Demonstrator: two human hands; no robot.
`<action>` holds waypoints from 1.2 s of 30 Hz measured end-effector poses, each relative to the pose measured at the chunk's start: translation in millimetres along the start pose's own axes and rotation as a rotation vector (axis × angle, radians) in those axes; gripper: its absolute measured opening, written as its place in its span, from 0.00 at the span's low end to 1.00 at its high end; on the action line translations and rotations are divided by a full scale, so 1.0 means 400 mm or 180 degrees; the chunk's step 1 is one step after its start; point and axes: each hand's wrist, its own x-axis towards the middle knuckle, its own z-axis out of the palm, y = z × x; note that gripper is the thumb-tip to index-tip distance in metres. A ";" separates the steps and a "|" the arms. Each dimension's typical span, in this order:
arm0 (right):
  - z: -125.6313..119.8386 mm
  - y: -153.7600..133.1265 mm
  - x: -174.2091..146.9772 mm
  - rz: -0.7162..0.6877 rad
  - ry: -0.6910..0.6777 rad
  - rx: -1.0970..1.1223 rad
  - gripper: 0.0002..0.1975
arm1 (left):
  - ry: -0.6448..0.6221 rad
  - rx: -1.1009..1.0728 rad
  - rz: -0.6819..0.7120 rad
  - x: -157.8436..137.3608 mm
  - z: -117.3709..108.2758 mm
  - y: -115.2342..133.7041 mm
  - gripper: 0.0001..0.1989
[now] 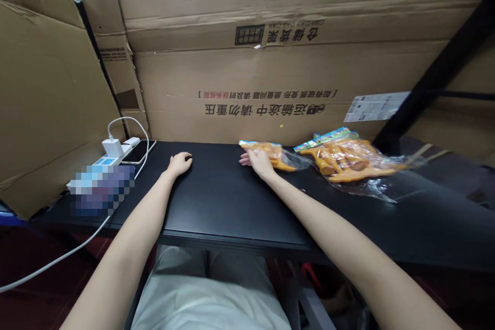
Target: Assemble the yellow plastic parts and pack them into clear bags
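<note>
My left hand (pixel 180 163) rests on the black tabletop (pixel 216 201), fingers loosely bent and slightly apart, with nothing seen in it. Farther right, my right hand (pixel 259 163) lies at the left end of a small clear plastic bag (pixel 288 161) with orange plastic pieces inside. Its fingers extend to the left, and the hand covers part of the bag; it does not appear to grip it. Beyond it on the right sits a larger clear bag of orange plastic pieces (pixel 344 157) with a colourful header card, touched by neither hand.
A cardboard sheet (pixel 232 72) walls off the back, and another cardboard panel (pixel 42 98) stands left. On the left are a phone (pixel 137 152), a white charger (pixel 112 147) on a power strip, a cable (pixel 73 251) and a blurred item (pixel 102 191). A black post (pixel 436 72) slants at right.
</note>
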 end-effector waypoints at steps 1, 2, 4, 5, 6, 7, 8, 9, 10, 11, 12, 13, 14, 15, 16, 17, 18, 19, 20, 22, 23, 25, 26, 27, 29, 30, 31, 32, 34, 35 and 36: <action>0.016 -0.010 -0.014 0.0025 -0.0306 0.0142 0.16 | 0.0010 -0.0034 -0.0018 0.001 0.000 0.000 0.18; 0.027 -0.020 -0.027 0.0044 -0.0586 0.0234 0.16 | 0.0036 -0.0073 -0.0044 0.001 0.000 0.001 0.19; 0.035 -0.040 -0.048 0.0092 -0.1134 0.0358 0.16 | 0.0153 -0.0135 -0.0102 0.002 -0.001 0.001 0.23; 0.033 -0.047 -0.054 0.0119 -0.1358 0.0404 0.16 | 0.0226 -0.0153 -0.0124 0.003 -0.002 0.000 0.24; 0.027 -0.053 -0.058 0.0162 -0.1548 0.0449 0.15 | 0.0286 -0.0167 -0.0131 0.004 -0.003 0.000 0.26; 0.019 -0.056 -0.059 0.0222 -0.1689 0.0492 0.15 | 0.0320 -0.0177 -0.0121 0.004 -0.003 -0.001 0.27; 0.008 -0.058 -0.057 0.0295 -0.1771 0.0537 0.16 | 0.0325 -0.0184 -0.0094 0.004 -0.004 -0.002 0.28; -0.003 -0.057 -0.053 0.0392 -0.1811 0.0579 0.16 | 0.0304 -0.0187 -0.0057 0.003 -0.005 -0.002 0.29; -0.015 -0.056 -0.048 0.0508 -0.1824 0.0617 0.17 | 0.0254 -0.0182 -0.0013 0.002 -0.006 -0.001 0.30; -0.026 -0.053 -0.041 0.0631 -0.1811 0.0654 0.18 | 0.0174 -0.0168 0.0036 0.000 -0.007 0.002 0.31; -0.037 -0.050 -0.034 0.0745 -0.1761 0.0691 0.18 | 0.0063 -0.0137 0.0091 -0.003 -0.007 0.007 0.31; -0.046 -0.046 -0.027 0.0842 -0.1683 0.0734 0.19 | -0.0076 -0.0089 0.0154 -0.006 -0.007 0.013 0.30; -0.053 -0.043 -0.021 0.0924 -0.1581 0.0776 0.20 | -0.0241 -0.0027 0.0231 -0.010 -0.007 0.022 0.28; -0.058 -0.041 -0.015 0.0993 -0.1451 0.0815 0.21 | -0.0426 0.0045 0.0319 -0.014 -0.006 0.031 0.26; -0.061 -0.038 -0.011 0.1049 -0.1296 0.0844 0.21 | -0.0607 0.0115 0.0411 -0.018 -0.004 0.041 0.24; -0.061 -0.037 -0.008 0.1099 -0.1126 0.0849 0.21 | -0.0760 0.0174 0.0500 -0.023 -0.001 0.051 0.22; -0.059 -0.035 -0.006 0.1144 -0.0949 0.0832 0.20 | -0.0868 0.0212 0.0577 -0.026 0.002 0.060 0.21; -0.055 -0.034 -0.006 0.1176 -0.0765 0.0805 0.19 | -0.0931 0.0233 0.0637 -0.029 0.005 0.068 0.20; -0.050 -0.032 -0.006 0.1194 -0.0572 0.0781 0.17 | -0.0954 0.0239 0.0681 -0.032 0.007 0.074 0.20; -0.040 -0.029 -0.006 0.1186 -0.0221 0.0787 0.13 | -0.0938 0.0236 0.0718 -0.035 0.010 0.081 0.20; -0.036 -0.026 -0.006 0.1166 -0.0104 0.0822 0.12 | -0.0930 0.0234 0.0719 -0.035 0.011 0.082 0.20; -0.032 -0.022 -0.004 0.1098 0.0022 0.0934 0.13 | -0.0920 0.0234 0.0714 -0.037 0.010 0.083 0.20; -0.033 -0.019 -0.002 0.1056 0.0043 0.0983 0.16 | -0.0917 0.0235 0.0713 -0.037 0.009 0.083 0.20; -0.034 -0.017 -0.001 0.1025 0.0047 0.1010 0.19 | -0.0910 0.0232 0.0709 -0.038 0.008 0.083 0.20; -0.038 -0.015 0.000 0.0990 0.0016 0.0993 0.25 | -0.0867 0.0197 0.0690 -0.038 0.007 0.083 0.20; -0.040 -0.014 -0.001 0.0987 -0.0037 0.0961 0.26 | -0.0818 0.0155 0.0676 -0.038 0.007 0.081 0.21; -0.042 -0.015 -0.002 0.0983 -0.0116 0.0933 0.25 | -0.0750 0.0097 0.0662 -0.037 0.008 0.080 0.23; -0.042 -0.016 -0.004 0.0972 -0.0197 0.0921 0.24 | -0.0665 0.0031 0.0652 -0.035 0.010 0.077 0.26; -0.040 -0.019 -0.008 0.0927 -0.0315 0.0957 0.20 | -0.0476 -0.0097 0.0648 -0.029 0.016 0.070 0.31; -0.037 -0.021 -0.011 0.0910 -0.0349 0.0988 0.18 | -0.0383 -0.0150 0.0651 -0.025 0.018 0.066 0.33; -0.035 -0.022 -0.014 0.0896 -0.0381 0.1015 0.17 | -0.0302 -0.0192 0.0652 -0.022 0.020 0.063 0.34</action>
